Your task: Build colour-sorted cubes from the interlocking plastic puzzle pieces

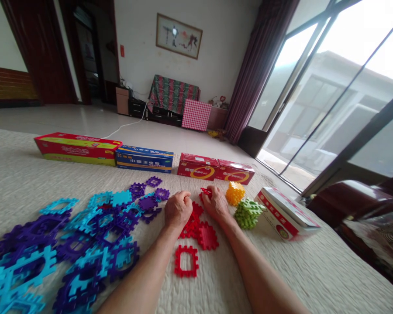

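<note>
My left hand (pixel 178 208) is curled closed, knuckles up, at the left edge of a small pile of red interlocking plastic pieces (pixel 207 236). What its fingers hold, if anything, is hidden. On the far side of that pile, my right hand (pixel 217 203) has its fingers closed over a red interlocking piece (pixel 205 191), which is partly covered. One red square frame piece (pixel 186 276) lies apart, nearer to me. Right of my right hand stand a yellow stack of pieces (pixel 235 193) and a light green stack (pixel 248 213).
Purple pieces (pixel 113 235) and light blue pieces (pixel 121 198) lie heaped at left. Along the back stand a red and yellow box (pixel 80 149), a blue box (pixel 145 158) and two red boxes (pixel 198 166). A white and red box (pixel 286 213) sits at right on the cream cover (pixel 340 279).
</note>
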Demonstrator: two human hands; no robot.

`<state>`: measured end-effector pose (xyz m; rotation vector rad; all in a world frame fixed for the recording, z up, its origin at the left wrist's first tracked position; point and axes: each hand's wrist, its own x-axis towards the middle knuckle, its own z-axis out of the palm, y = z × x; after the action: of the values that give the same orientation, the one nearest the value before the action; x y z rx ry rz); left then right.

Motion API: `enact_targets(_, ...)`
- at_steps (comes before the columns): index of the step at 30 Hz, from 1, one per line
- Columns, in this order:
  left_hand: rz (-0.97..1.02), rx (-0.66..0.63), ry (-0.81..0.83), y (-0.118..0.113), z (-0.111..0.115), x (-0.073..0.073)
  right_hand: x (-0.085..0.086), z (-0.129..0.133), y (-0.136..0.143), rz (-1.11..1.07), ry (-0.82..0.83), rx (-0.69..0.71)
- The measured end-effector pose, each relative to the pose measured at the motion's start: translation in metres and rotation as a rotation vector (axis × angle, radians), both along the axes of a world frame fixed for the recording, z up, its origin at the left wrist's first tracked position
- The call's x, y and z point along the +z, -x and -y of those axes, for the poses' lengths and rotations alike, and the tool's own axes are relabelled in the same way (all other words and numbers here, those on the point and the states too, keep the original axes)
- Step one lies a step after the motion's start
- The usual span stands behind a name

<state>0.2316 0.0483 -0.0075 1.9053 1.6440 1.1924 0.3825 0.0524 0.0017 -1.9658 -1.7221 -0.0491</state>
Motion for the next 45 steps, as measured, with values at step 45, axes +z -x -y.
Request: enact_targets(45,0.13,-0.165,-0.007,0.003,0.0,0.004,0.068,0.039,0.004,-0.08,0.197,0.331)
